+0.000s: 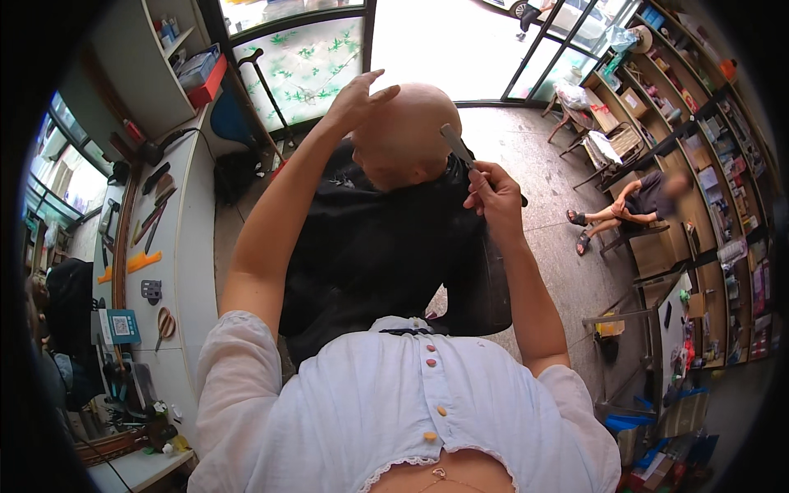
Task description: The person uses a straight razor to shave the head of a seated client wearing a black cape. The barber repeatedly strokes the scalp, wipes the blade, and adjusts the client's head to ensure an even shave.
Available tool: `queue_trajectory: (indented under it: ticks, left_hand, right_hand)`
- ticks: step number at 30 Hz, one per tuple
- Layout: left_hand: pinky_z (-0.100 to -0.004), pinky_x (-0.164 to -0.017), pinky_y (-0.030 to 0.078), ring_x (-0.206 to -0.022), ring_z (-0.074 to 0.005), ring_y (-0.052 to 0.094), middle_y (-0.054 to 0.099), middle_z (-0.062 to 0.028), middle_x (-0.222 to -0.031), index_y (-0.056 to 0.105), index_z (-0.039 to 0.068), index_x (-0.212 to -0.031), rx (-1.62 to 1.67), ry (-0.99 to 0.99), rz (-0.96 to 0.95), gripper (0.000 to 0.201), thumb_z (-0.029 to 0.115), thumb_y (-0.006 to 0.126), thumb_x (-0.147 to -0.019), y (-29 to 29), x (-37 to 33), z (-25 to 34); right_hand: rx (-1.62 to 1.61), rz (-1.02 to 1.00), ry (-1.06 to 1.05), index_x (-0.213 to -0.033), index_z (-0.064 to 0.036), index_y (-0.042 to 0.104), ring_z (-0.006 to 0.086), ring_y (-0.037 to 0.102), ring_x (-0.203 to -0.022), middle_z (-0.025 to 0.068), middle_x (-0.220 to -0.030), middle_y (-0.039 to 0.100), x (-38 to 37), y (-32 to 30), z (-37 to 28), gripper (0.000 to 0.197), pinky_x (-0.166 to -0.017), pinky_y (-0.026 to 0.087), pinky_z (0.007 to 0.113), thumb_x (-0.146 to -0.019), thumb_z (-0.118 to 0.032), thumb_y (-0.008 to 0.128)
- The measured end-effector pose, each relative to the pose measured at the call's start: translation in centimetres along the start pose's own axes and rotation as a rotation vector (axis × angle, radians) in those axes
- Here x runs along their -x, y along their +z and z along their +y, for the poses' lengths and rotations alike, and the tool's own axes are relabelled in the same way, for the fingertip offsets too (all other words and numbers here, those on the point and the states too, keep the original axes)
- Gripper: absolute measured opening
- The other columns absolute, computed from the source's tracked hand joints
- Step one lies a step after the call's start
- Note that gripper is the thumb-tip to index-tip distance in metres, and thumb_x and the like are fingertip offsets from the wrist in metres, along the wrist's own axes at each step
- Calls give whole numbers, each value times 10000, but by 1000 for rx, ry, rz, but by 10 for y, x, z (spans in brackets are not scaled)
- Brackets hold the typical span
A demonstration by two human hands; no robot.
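Observation:
A seated person with a bald, smooth head (411, 123) is in front of me, wrapped in a black barber's cape (378, 246). My left hand (362, 100) is at the left side of the head, fingers stretched and apart, holding nothing; whether the palm touches the scalp I cannot tell. My right hand (495, 194) grips a straight razor (457, 143), its fingers closed round the handle. The blade points up and to the left, beside the right side of the head. Small dark clippings lie on the cape near the neck.
On the left, a white counter (185, 189) holds combs, scissors (165, 325) and an orange comb (141, 264) before a mirror. A walking cane (265, 86) leans by the glass door. To the right, another person (645, 201) sits by shelves (723, 189), near chairs (612, 148).

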State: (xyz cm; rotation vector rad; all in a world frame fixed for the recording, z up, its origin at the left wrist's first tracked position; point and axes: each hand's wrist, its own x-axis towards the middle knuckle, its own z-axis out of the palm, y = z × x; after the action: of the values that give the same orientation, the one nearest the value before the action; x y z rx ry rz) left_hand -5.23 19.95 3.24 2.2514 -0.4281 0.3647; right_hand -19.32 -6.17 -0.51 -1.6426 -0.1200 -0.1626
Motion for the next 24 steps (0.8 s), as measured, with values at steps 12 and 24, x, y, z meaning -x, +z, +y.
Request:
queue_trajectory:
  ticks: [12,24]
  left_hand:
    - [-346,-867,474,-1024,-277,609,635,-195,-1094,563,-12,-1190,-192,-101,-339,861,637,721,-647,-12,-21,-1]
    - [-371,-803,501,-941,-313,627,647,-212,-999,622,-25,-1047,-188,-117,-262,861,714,686,-609,-5,-21,-2]
  right_hand:
    - [632,211,-499,-960,-71,655,185,577,-592,79,-842,585,-53,48,-11,133,-566,476,302,-858,-156,644]
    - [858,211,-674,-924,-105,646,207,616,-603,36,-821,574,-47,50,-1,94,-545,496,319,-837,-143,651]
